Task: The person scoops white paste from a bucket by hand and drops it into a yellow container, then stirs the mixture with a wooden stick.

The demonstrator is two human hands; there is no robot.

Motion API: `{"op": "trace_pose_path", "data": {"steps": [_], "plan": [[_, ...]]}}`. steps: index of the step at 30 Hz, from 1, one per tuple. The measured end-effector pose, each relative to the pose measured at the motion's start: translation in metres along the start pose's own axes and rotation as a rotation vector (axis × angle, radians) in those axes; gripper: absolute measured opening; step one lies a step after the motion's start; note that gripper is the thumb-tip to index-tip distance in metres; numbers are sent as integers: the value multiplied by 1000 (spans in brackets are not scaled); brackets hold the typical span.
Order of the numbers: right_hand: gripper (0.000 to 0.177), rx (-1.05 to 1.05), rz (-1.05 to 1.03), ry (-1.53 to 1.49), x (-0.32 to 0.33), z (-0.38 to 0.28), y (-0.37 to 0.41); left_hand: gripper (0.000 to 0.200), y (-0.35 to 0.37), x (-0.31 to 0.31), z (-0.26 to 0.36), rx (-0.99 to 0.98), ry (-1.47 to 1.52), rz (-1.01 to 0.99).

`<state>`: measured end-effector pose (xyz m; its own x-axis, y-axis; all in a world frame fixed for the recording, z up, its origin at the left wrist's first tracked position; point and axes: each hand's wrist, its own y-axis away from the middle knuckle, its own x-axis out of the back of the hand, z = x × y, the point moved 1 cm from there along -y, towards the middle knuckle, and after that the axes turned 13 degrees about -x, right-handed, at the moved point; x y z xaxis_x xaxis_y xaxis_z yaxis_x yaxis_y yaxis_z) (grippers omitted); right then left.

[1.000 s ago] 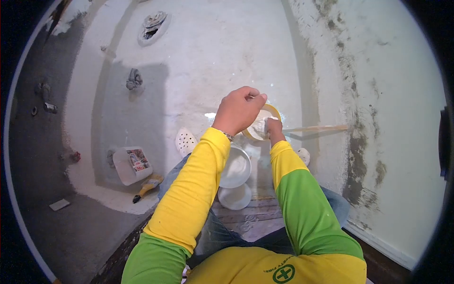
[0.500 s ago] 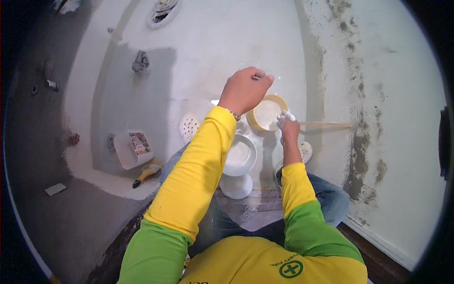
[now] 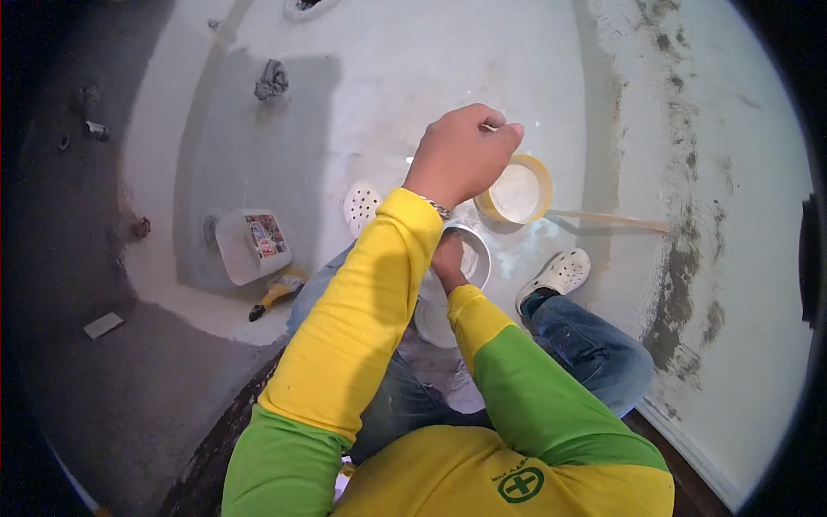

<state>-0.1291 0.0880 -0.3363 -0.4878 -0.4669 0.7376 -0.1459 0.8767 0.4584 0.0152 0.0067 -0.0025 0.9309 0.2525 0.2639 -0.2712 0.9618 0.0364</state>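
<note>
My left hand point(image 3: 465, 151) is raised over the floor, its fingers curled in a pinch. What it holds, if anything, is too small to tell. My right hand point(image 3: 450, 258) reaches into a white tub point(image 3: 488, 262) of white powder between my legs, and its fingers are hidden. Below the tub is a round white lid or base point(image 3: 435, 324). Just beyond the tub a yellow-rimmed round container point(image 3: 546, 179) holds white material.
A thin wooden stick point(image 3: 612, 220) lies right of the yellow-rimmed container. At the left are a white square tub point(image 3: 237, 254), a brush point(image 3: 277, 290) and a crumpled grey rag point(image 3: 271, 79). My white perforated shoes point(image 3: 564, 270) flank the containers.
My right hand has moved left and down from beside the yellow-rimmed container into the white tub. My left hand stays raised and pinched. The view has shifted slightly.
</note>
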Motion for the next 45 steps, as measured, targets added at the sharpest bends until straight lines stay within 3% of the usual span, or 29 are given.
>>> {"op": "trace_pose_path", "data": {"steps": [2,4,6,7,9,10,12,13,15,16,18,24,30,34,36,39,40,42,45], "plan": [[44,321,41,65,-11,-1,7,42,1,0,2,-10,-4,2],[50,215,-29,-15,-6,-8,15,42,0,0,4,-17,-19,1],[27,328,-36,-185,12,-21,30,42,0,-3,6,-13,-19,-18],[27,329,-25,-187,10,-15,34,43,-2,-5,9,-13,-17,-32],[26,398,-207,-28,-14,14,31,42,-3,-10,6,-28,-18,-38],[26,407,-204,-27,-30,33,16,42,-3,-10,5,-26,-19,-42],[26,744,-381,221,-60,76,-2,41,-2,-7,8,-22,-27,-42],[26,743,-386,224,-48,69,0,40,-1,-8,7,-18,-32,-50],[26,546,-588,727,-1,33,0,40,-1,-7,5,-18,-15,-40],[26,549,-589,733,20,15,5,40,-2,-5,3,-18,-5,-26],[25,386,-317,671,47,-13,11,40,-3,-2,4,-21,-21,-7],[27,226,-196,614,31,13,0,41,-4,-2,2,-34,-38,-7],[35,-94,-284,448,16,11,16,40,-5,0,4,-26,-31,-13],[39,-110,-360,394,21,6,23,39,-5,1,9,-24,6,-5],[42,-119,-362,-2,-29,57,7,39,-6,0,8,-30,-7,-6],[44,-13,-441,-218,-133,147,-44,39,-8,-4,9,-44,-7,-17],[44,-15,-438,-217,-133,149,-49,39,-8,-4,10,-41,0,-20],[40,57,-608,-626,-138,150,-56,39,-6,-5,11,-37,-6,-30],[38,377,-364,345,-23,53,-22,39,-5,-5,5,-37,-11,-28]]}}
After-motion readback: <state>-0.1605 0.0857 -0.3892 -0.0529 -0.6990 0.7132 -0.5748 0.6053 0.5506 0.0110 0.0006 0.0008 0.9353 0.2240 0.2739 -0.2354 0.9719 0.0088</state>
